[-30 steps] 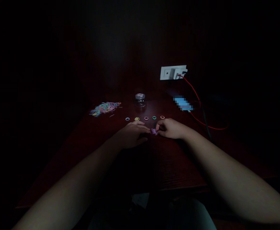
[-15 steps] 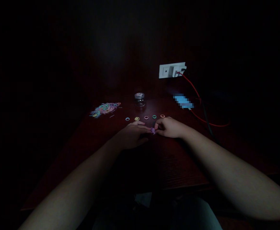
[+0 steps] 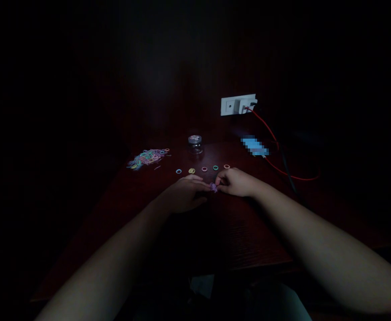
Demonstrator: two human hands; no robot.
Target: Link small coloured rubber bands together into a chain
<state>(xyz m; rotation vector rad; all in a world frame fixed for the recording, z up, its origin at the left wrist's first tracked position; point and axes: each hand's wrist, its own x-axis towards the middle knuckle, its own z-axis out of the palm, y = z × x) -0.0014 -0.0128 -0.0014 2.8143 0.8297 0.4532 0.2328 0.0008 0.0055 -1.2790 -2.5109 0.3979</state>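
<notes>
Right hand (image 3: pixel 238 182), fingers curled, grip unclear, edged slightly left with small purple clump of thin bands (image 3: pixel 213 187). Left hand (image 3: pixel 184 195) still open, fingertips at clump. Coloured ring row (image 3: pixel 191 171) beyond, unchanged; multicoloured band heap (image 3: pixel 147 158) near far left corner of dark red wooden desk (image 3: pixel 235 232).

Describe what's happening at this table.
A person works in dim light, left hand and right hand both at a small purple bunch of bands. Just beyond lies a row of blue, yellow, pink, green and orange bands. A mixed pile of bands sits to the left, a clear jar behind the row, and a phone on a red cable to the right.
</notes>
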